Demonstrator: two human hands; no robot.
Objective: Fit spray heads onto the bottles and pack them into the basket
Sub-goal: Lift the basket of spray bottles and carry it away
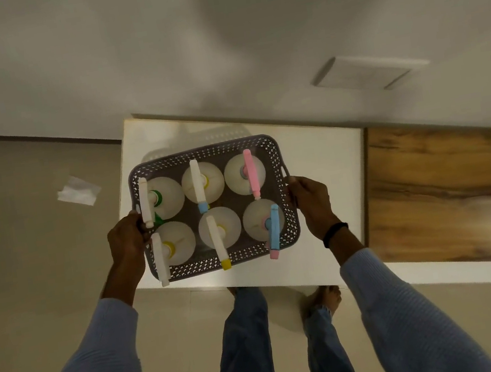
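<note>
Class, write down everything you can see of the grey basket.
The grey basket is rectangular with rounded corners and perforated, plastic-looking walls. It is level over the white table, holding six upright white bottles in two rows of three. The left hand and right hand grip its short ends.

Dim, soft blur, wide-angle edge distortion

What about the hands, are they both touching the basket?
Touching. The head view shows the left hand and right hand each gripping a side of the basket.
</note>
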